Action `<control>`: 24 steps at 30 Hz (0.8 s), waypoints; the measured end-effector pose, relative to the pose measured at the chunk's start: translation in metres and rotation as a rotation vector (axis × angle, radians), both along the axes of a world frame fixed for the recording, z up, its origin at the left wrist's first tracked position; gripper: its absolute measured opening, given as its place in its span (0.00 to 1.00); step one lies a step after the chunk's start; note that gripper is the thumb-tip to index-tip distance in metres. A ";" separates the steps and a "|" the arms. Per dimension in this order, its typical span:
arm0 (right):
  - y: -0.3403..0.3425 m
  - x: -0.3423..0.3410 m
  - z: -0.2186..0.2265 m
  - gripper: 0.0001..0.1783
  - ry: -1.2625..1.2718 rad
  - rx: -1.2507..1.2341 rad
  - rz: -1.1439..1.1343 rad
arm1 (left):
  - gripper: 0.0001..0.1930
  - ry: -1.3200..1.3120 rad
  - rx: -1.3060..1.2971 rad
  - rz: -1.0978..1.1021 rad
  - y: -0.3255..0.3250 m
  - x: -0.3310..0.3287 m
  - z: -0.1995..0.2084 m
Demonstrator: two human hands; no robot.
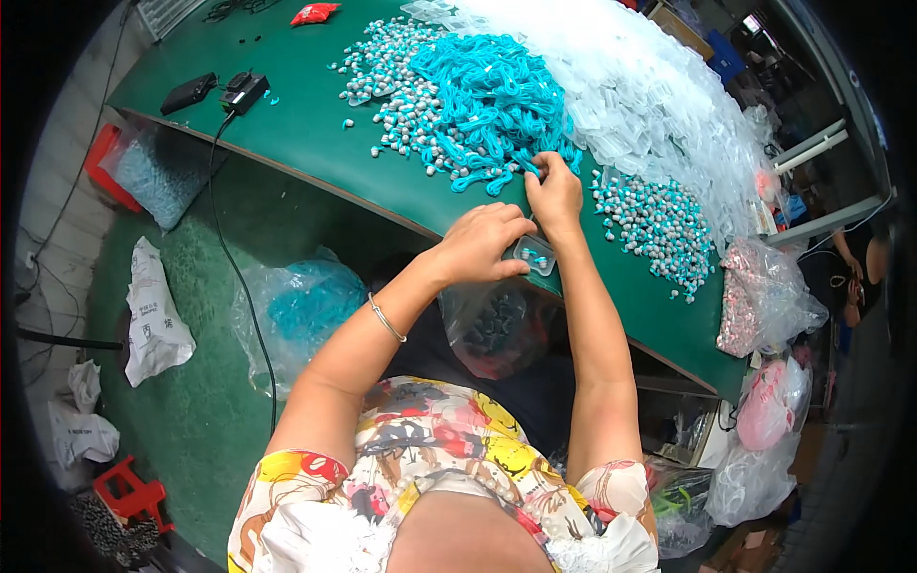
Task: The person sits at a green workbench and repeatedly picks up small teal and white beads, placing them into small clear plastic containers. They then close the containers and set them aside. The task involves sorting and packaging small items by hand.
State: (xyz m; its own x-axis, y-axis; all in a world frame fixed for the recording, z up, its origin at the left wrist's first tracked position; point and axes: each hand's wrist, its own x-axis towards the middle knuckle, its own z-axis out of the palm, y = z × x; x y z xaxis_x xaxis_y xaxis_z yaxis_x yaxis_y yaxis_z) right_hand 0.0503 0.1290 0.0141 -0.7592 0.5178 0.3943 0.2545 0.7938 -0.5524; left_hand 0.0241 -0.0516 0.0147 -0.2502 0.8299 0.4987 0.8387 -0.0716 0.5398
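Green felt covers the counter (315, 134), which curves across the upper part of the view above a green floor. Near the counter's middle lies a heap of turquoise cords (492, 91), flanked on its left and lower sides by small grey-and-turquoise caps (396, 91). Beyond the cords, a broad drift of clear bags (659, 95) spreads toward the counter's far right, and a second patch of caps (654, 224) sits just right of the hands. The right hand (552, 191) reaches to the near edge of the cords, its fingertips pinched together on a strand there. The left hand (482, 244) lies just below it at the counter's front edge, fingers curled around a small clear case (535, 253) with turquoise pieces inside, thumb pressed on it. A thin bracelet (387, 318) circles the left wrist. Under the front edge, below the hands, hangs a clear sack (492, 329) with dark pieces in it. At the counter's far left end sit a black adapter (244, 93) and a black box (188, 93).
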 end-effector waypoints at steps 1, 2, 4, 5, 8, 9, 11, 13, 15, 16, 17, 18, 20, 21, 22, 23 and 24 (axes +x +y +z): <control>0.003 0.002 0.000 0.14 0.028 -0.032 0.009 | 0.26 -0.003 0.012 0.003 0.000 0.000 -0.001; 0.008 0.009 0.000 0.14 0.051 -0.060 0.015 | 0.26 -0.005 0.023 0.003 0.000 0.001 -0.001; 0.014 0.031 0.004 0.13 0.069 -0.255 0.076 | 0.25 -0.037 -0.006 0.013 0.000 0.002 -0.001; 0.019 0.044 0.004 0.13 0.081 -0.385 0.117 | 0.25 -0.053 -0.020 0.016 0.000 0.003 0.000; 0.016 0.083 0.013 0.11 0.052 -0.533 0.225 | 0.24 -0.080 -0.036 0.031 -0.002 0.003 0.000; 0.013 0.093 0.015 0.10 0.069 -0.518 0.222 | 0.24 -0.081 -0.038 0.036 -0.002 0.003 0.001; 0.007 0.110 0.018 0.09 0.100 -0.486 0.220 | 0.24 -0.085 -0.041 0.051 -0.002 0.004 0.001; -0.002 0.122 0.023 0.07 0.115 -0.312 0.219 | 0.24 -0.103 -0.045 0.048 -0.001 0.004 0.003; -0.013 0.122 0.025 0.07 0.171 -0.117 0.248 | 0.24 -0.107 -0.048 0.048 0.000 0.004 0.004; -0.017 0.121 0.024 0.07 0.159 -0.088 0.260 | 0.24 -0.100 -0.048 0.047 0.001 0.003 0.004; -0.018 0.122 0.023 0.07 0.136 -0.005 0.280 | 0.24 -0.094 -0.049 0.047 0.001 0.003 0.004; -0.019 0.121 0.021 0.07 0.131 0.105 0.288 | 0.24 -0.099 -0.047 0.047 0.001 0.003 0.004; -0.021 0.120 0.019 0.06 0.119 0.268 0.293 | 0.24 -0.109 -0.044 0.048 0.002 0.003 0.003; -0.023 0.122 0.020 0.06 0.107 0.324 0.293 | 0.24 -0.112 -0.052 0.051 0.002 0.003 0.004; -0.025 0.123 0.022 0.05 0.095 0.379 0.293 | 0.24 -0.115 -0.060 0.054 0.001 0.004 0.005; -0.026 0.124 0.024 0.06 0.086 0.384 0.303 | 0.24 -0.118 -0.069 0.057 0.001 0.004 0.006; -0.026 0.126 0.026 0.06 0.073 0.392 0.312 | 0.24 -0.110 -0.060 0.059 0.001 0.004 0.005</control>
State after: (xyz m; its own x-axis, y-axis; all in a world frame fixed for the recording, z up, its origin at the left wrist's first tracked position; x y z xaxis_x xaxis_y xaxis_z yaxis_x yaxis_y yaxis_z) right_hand 0.1765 0.1027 0.0404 -0.8173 0.0726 0.5716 -0.0565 0.9771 -0.2049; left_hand 0.0281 -0.0509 0.0193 -0.3498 0.8399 0.4150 0.7757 0.0114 0.6309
